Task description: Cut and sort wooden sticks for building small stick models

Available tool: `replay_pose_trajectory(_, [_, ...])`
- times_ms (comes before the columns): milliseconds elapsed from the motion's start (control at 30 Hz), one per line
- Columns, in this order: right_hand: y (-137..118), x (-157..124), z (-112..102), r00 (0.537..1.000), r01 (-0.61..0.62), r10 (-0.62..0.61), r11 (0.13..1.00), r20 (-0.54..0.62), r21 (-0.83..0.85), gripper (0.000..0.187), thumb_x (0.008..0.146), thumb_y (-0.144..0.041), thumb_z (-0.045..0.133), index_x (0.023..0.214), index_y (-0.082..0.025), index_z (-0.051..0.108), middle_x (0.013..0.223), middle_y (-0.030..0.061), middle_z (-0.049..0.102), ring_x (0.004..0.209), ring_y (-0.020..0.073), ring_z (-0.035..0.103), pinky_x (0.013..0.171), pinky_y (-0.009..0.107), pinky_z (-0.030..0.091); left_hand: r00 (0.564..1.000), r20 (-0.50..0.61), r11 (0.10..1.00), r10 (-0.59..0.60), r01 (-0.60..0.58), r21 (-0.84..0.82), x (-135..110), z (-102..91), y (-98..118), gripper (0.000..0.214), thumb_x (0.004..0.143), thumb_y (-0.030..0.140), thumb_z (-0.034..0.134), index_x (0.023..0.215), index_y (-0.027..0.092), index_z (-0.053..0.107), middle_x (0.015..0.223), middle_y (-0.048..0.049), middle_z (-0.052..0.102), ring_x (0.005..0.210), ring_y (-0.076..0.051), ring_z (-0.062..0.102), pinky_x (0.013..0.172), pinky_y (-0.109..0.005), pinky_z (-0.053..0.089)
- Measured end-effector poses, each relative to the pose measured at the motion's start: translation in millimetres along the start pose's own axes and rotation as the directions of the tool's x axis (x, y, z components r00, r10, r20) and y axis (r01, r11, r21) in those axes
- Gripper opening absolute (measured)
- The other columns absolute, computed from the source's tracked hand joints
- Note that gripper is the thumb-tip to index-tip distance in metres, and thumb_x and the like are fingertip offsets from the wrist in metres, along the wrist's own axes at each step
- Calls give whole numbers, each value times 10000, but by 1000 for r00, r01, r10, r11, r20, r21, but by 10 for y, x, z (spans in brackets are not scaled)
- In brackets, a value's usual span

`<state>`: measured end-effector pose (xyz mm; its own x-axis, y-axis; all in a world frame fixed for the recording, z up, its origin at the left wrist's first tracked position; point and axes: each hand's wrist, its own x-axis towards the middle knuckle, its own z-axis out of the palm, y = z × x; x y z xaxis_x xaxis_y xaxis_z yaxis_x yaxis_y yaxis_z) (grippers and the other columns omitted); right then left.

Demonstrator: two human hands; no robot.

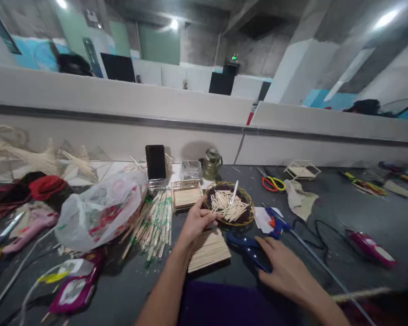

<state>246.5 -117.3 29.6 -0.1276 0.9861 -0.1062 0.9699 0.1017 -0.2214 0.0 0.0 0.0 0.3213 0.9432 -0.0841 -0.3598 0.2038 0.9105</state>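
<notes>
My left hand (196,220) reaches toward a round wire basket (245,219) full of short wooden sticks (228,206), its fingers curled at the basket's near rim; whether they pinch a stick is unclear. Just below that hand lies a flat panel of glued sticks (208,250). My right hand (285,270) rests flat on the handle of a blue glue gun (255,251) lying on the dark table (326,271), fingers spread. A white stick stands upright in the basket.
A bundle of wrapped chopsticks (154,224) and a clear plastic bag (100,210) lie to the left. A small stick box (186,194), a phone (155,161), a glass jar (211,164), scissors (274,183), a pink glue gun (369,245) and cables surround the work spot.
</notes>
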Motion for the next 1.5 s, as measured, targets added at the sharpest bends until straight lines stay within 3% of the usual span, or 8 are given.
replay_pose_trajectory(167, [-106,-62,-120,995,23,-3,978,-97,206,652,707,-188,492,1357,-191,443,1360,118,504,1222,262,519,1020,401,423,999,36,1000,-16,15,26,-26,33,53,938,671,317,816,1432,62,332,813,-143,761,556,-125,606,481,-198,324])
replay_pose_trajectory(367, [-479,227,-46,960,62,62,905,-273,421,481,782,-219,508,1261,-218,467,1249,99,581,1153,254,567,970,404,448,992,116,998,-55,58,-19,-64,81,96,511,659,302,826,1069,68,630,802,-147,758,574,-125,623,509,-202,357])
replay_pose_trajectory(567, [-702,601,-44,906,132,183,734,-381,666,301,834,-324,570,1107,-226,490,910,28,670,816,199,653,789,337,507,979,199,999,-39,45,-25,-99,123,106,602,680,308,818,1182,98,560,803,-125,758,540,-105,596,527,-198,368])
replay_pose_trajectory(733, [-771,805,-82,906,190,179,637,-383,747,314,823,-327,603,1096,-240,475,953,34,674,749,175,654,715,309,522,978,205,999,-43,47,-14,-102,141,103,712,636,331,842,1234,122,517,718,-67,735,515,-106,583,534,-202,382])
replay_pose_trajectory(1067, [-759,886,-189,946,161,34,814,-323,558,385,796,-253,585,1169,-247,491,971,27,672,849,205,647,772,331,480,974,225,1000,-27,27,3,-79,156,-19,678,664,305,822,1229,129,490,614,25,636,500,-86,544,538,-199,386])
replay_pose_trajectory(1233, [-814,943,-315,954,195,-40,835,-296,514,408,791,-245,591,1188,-241,499,1005,32,683,876,208,653,791,332,481,970,245,1000,-12,15,-9,-53,122,-32,628,671,316,818,1193,131,523,625,17,641,484,-76,523,511,-193,358])
replay_pose_trajectory(1367, [-718,909,-318,916,205,11,846,-401,492,454,815,-298,580,1251,-231,474,1169,69,636,1025,222,619,896,359,470,982,181,998,-46,52,-31,-44,86,27,617,671,326,815,1171,114,522,742,-78,731,506,-88,536,529,-208,367])
replay_pose_trajectory(1500, [-473,750,-152,902,92,120,886,-416,454,499,808,-320,571,1285,-202,486,1258,107,601,1151,262,572,981,417,442,996,89,998,-31,35,-45,-49,83,43,541,683,335,800,1097,137,513,771,-98,751,497,-88,526,524,-205,357])
